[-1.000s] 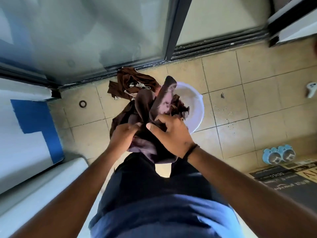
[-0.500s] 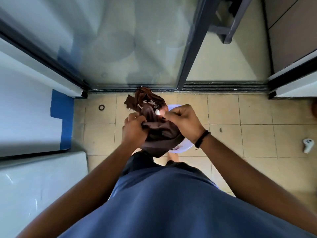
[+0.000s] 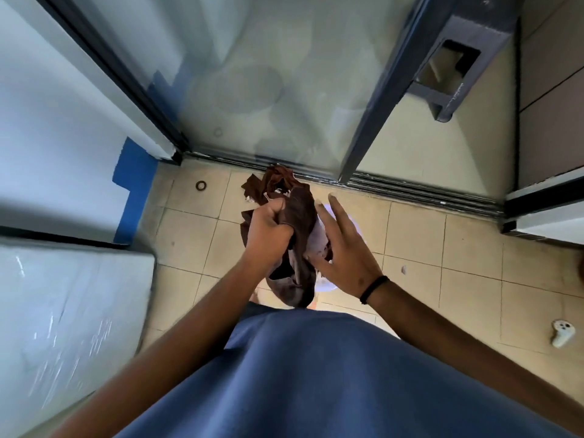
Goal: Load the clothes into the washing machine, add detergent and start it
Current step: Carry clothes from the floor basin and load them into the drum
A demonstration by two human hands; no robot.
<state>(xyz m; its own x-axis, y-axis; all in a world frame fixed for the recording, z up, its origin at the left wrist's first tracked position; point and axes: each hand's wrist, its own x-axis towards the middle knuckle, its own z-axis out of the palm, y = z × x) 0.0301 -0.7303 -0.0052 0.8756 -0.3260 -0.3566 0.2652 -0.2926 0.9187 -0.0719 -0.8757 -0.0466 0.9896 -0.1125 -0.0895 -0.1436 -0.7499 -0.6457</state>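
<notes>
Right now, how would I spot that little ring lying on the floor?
Find the sliding glass door's track. On the tiled floor just before it, left of the brown clothes, lies the ring. It is small, dark and round, alone on its tile.

Dark brown clothes (image 3: 297, 216), pale white basin (image 3: 357, 216), beige floor tiles (image 3: 442, 248), blue shirt (image 3: 316, 374).

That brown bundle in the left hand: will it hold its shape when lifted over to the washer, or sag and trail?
Likely floppy: the brown clothes hang in loose folds below the left hand. Probably light, since one grip carries them. Trailing ends may snag or drop; the open right hand could support them.
</notes>
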